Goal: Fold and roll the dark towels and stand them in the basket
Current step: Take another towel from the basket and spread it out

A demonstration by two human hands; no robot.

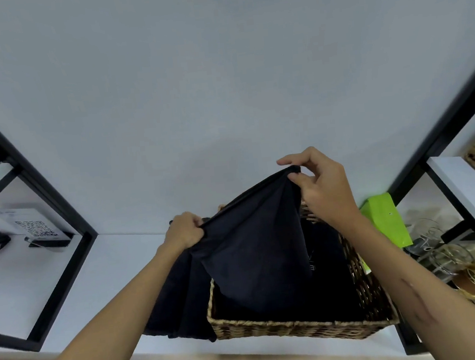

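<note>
Two hands hold one dark towel (254, 250) up over the basket (302, 326). Your left hand (184, 231) has its fingers curled tight round a bunched corner, low and to the left. Your right hand (322, 183) pinches the other corner between thumb and fingertips, higher up, so the top edge slopes up to the right. The cloth is soft and matte, hanging in a broad pointed drape with long folds, its lower end down inside the basket. The basket is rectangular, woven of tan and brown fibre, standing on a white shelf (117, 267). More dark cloth (178, 301) lies flat on the shelf just left of the basket, and dark fabric lines the basket floor. To the right stand a bright green bag (385, 218) and some clear glassware (440, 250). Black metal frames (49, 198) edge the shelf on both sides.
</note>
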